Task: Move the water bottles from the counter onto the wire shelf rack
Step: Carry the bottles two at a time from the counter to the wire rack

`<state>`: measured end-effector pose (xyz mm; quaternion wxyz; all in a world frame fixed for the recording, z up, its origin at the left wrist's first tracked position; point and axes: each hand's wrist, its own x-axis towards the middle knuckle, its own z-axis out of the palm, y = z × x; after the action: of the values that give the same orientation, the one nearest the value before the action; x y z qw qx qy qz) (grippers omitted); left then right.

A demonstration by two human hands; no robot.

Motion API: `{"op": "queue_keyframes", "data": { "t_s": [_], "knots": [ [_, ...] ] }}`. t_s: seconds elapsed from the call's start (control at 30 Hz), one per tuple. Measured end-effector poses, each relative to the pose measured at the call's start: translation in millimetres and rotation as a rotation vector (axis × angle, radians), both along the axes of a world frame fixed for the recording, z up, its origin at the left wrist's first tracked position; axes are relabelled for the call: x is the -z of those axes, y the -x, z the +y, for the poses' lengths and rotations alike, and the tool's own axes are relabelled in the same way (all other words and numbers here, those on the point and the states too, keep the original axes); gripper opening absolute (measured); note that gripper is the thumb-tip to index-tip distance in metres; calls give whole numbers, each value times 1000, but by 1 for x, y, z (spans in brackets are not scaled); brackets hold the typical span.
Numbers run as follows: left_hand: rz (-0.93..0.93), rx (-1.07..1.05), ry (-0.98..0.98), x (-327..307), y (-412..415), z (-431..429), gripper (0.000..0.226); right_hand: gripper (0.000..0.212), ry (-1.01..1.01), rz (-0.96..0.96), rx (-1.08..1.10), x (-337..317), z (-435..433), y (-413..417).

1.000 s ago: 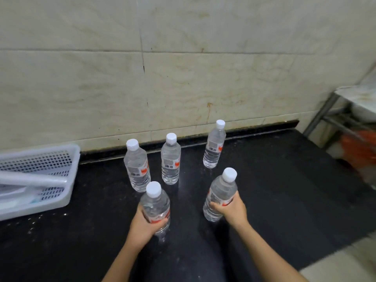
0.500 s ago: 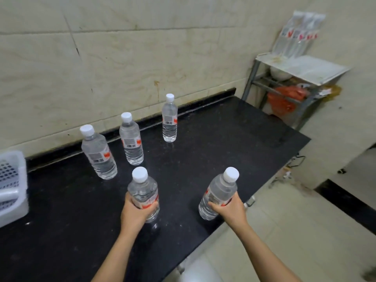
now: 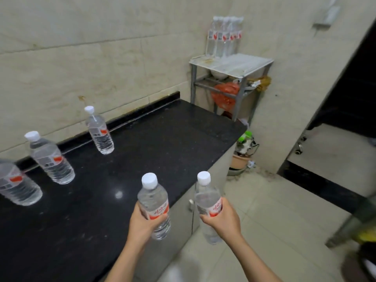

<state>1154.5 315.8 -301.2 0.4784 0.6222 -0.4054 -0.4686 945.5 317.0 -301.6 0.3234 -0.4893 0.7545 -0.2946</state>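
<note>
Two bare forearms enter from the bottom edge of the head view, each ending in an ungloved hand: left hand (image 3: 142, 222), right hand (image 3: 222, 219). No sleeve, cuff, watch, ring or wristband is visible anywhere along either forearm up to the frame edge; the arms are uncovered from wrist to where the picture cuts them off. Fingernails on the left hand's fingers (image 3: 160, 217) look short and unpainted, though motion blur softens fine detail there and on the right hand's thumb side.
</note>
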Motion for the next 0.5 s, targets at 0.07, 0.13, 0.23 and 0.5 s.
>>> {"op": "queue_keyframes", "data": {
  "t_s": [0.07,0.13,0.23,0.5],
  "knots": [
    [-32,48,10,-3,42,-6,82,44,45,25,34,-4,5,38],
    [-45,85,26,-7,82,-11,79,43,107,53,74,-11,8,73],
    [-33,150,26,-11,131,-17,67,43,154,76,150,-20,13,118],
    [-45,347,43,-17,227,-49,60,45,128,76,370,-21,12,215]
  ]
}}
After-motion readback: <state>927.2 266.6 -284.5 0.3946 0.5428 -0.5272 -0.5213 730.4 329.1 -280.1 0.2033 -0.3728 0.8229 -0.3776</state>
